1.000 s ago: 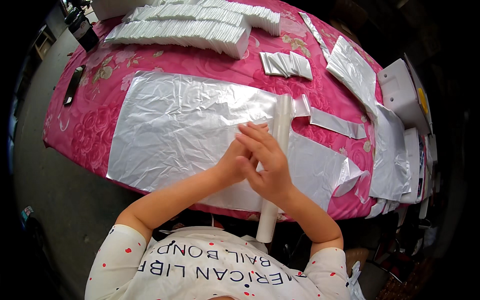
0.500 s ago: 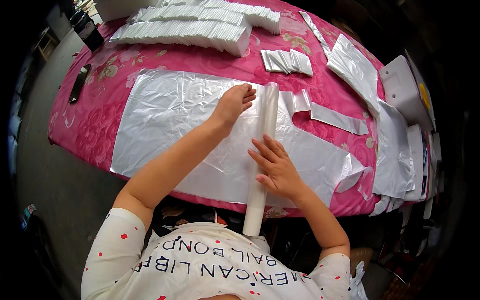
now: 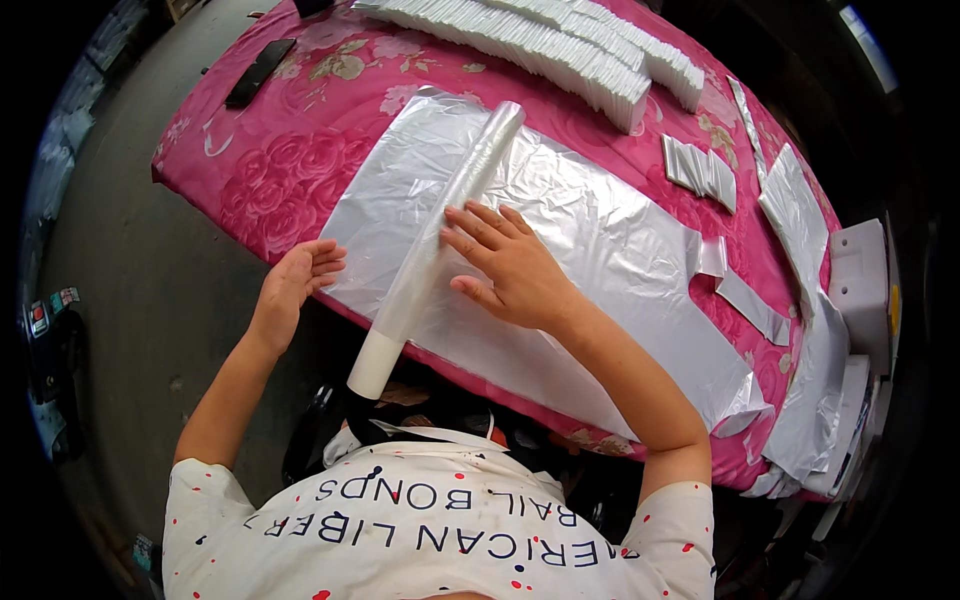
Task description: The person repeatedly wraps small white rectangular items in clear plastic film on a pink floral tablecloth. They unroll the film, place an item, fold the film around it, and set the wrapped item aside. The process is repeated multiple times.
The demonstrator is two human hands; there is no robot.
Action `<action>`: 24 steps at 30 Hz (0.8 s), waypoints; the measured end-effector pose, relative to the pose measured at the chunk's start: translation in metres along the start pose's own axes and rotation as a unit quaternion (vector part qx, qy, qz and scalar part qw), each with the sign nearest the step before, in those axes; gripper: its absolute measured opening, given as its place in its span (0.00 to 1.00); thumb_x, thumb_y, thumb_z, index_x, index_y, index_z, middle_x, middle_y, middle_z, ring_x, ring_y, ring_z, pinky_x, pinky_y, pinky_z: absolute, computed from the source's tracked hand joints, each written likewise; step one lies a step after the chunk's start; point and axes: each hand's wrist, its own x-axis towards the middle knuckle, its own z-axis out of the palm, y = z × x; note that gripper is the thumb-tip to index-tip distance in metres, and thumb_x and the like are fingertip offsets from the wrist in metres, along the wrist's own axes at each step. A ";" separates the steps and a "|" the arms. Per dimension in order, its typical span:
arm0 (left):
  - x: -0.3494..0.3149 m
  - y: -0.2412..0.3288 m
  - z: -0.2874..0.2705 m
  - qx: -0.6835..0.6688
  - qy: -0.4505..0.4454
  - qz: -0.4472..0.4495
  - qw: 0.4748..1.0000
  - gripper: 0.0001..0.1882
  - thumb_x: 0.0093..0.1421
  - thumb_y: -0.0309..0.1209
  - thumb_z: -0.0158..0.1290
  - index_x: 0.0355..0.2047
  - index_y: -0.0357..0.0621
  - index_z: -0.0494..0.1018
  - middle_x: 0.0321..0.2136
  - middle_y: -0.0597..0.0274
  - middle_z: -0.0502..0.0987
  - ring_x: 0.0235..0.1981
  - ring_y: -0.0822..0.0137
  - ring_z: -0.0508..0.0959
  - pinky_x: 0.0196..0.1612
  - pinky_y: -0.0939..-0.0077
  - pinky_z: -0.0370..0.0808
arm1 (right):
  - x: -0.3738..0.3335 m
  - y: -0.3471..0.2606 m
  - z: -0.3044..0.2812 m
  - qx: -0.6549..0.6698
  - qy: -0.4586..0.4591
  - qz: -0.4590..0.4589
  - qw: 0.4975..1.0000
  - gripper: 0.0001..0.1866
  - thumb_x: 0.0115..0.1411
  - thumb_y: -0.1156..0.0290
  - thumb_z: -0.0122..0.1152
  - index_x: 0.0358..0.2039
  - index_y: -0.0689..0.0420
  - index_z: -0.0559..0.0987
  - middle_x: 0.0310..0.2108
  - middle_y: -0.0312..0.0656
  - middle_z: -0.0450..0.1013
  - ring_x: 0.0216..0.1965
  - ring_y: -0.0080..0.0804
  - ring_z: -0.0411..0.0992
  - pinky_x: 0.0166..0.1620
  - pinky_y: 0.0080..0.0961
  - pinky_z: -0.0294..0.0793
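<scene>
A long pale roller (image 3: 408, 275), its bare white end jutting over the table's near edge, lies across a shiny white plastic film sheet (image 3: 590, 210). My right hand (image 3: 507, 262) rests on the roller's right side, open, with the fingers spread and the thumb apart. Left of the roller, my left hand (image 3: 292, 290) hovers by the sheet's near left corner. Its fingers are stretched toward the roller without touching it, and the palm holds nothing. The sheet is wrinkled, and its right end has a notch and a curled flap.
Long rows of folded white plastic packets (image 3: 560, 60) stand at the back. A smaller pile (image 3: 700, 172) sits nearer. A film strip (image 3: 752, 308), more film (image 3: 800, 235) and a white box (image 3: 862, 285) are at the right. A dark phone (image 3: 260, 73) lies far left on the pink floral tablecloth (image 3: 285, 170).
The roller has shifted left along the film, with my right hand following it. My left hand has come back from the far part of the sheet to its near left corner. The view has turned.
</scene>
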 end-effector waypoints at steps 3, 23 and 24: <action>-0.029 -0.012 -0.005 0.033 0.005 0.013 0.999 0.29 0.64 0.47 0.37 0.53 0.32 0.60 0.48 0.52 0.69 0.48 0.66 0.71 0.52 0.75 0.65 | 0.044 0.003 0.023 -0.014 0.002 -0.035 0.999 0.28 0.59 0.51 0.47 0.53 0.57 0.69 0.59 0.46 0.58 0.64 0.42 0.49 0.64 0.43 0.44; -0.034 0.015 0.061 -0.337 -0.294 -0.158 0.880 0.50 0.43 0.44 0.62 0.59 0.29 0.50 0.35 0.51 0.73 0.26 0.71 0.74 0.32 0.78 0.76 | 0.089 -0.039 0.003 0.791 0.263 0.229 0.502 0.33 0.50 0.66 0.63 0.53 0.61 0.59 0.32 0.38 0.68 0.32 0.25 0.70 0.38 0.26 0.74; -0.030 0.017 0.067 -0.265 -0.263 -0.167 0.912 0.49 0.44 0.46 0.61 0.58 0.30 0.51 0.36 0.51 0.73 0.27 0.71 0.74 0.33 0.78 0.76 | 0.080 -0.039 -0.002 0.769 0.283 0.251 0.516 0.33 0.50 0.66 0.63 0.52 0.62 0.59 0.32 0.39 0.68 0.32 0.26 0.70 0.37 0.26 0.74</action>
